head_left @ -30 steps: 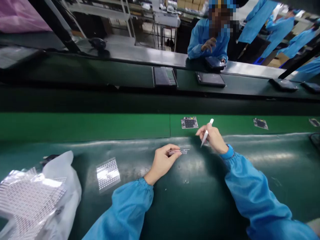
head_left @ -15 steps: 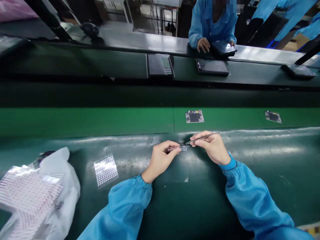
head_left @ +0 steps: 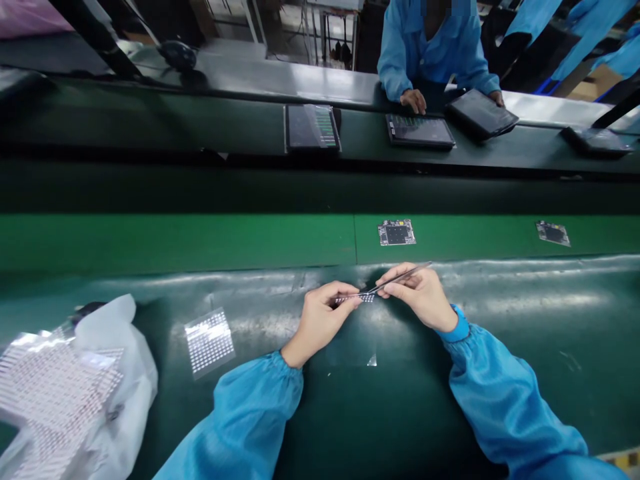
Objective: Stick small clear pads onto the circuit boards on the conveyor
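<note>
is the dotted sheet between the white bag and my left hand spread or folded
Spread out: the dotted sheet lies open on the dark mat, its four corners showing.

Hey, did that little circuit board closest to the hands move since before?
Yes, to the right: the circuit board is now farther across from the dotted sheet lying on the dark mat.

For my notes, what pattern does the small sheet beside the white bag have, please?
The sheet shows rows of whitish dots, clearest in the head view.
</note>
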The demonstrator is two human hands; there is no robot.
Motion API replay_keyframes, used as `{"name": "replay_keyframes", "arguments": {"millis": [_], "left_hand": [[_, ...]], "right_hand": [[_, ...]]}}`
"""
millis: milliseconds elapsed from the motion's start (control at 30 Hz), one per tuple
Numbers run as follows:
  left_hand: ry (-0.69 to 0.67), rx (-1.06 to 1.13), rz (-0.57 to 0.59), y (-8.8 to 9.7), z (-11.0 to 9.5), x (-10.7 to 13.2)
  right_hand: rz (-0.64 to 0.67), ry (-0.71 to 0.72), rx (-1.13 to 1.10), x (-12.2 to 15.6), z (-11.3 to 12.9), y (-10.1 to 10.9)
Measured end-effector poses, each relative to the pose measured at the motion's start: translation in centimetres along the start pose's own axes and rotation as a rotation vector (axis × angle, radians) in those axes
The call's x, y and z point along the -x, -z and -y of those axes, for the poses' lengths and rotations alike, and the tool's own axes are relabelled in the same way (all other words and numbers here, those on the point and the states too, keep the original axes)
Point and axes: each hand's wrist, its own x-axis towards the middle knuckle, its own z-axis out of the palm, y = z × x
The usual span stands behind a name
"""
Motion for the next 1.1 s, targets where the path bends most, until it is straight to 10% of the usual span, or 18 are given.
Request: {"name": "replay_keyframes", "arguments": {"millis": [600,833,1100], "left_hand": [[-0.017,-0.036,-0.008,0.1,0.4,-0.1],[-0.049,-0.044,-0.007,0.4,0.2,-0.4],[-0.071,-0.070,-0.013,0.5,0.2,-0.4]], "right_hand": [[-0.063,0.019,-0.091,-0.6,0.0,0.7],[-0.416,0.113,-0.007,-7.2,-0.7,6.1],[-0.501,-0.015,-0.034,-12.4,-2.6,8.9]]}}
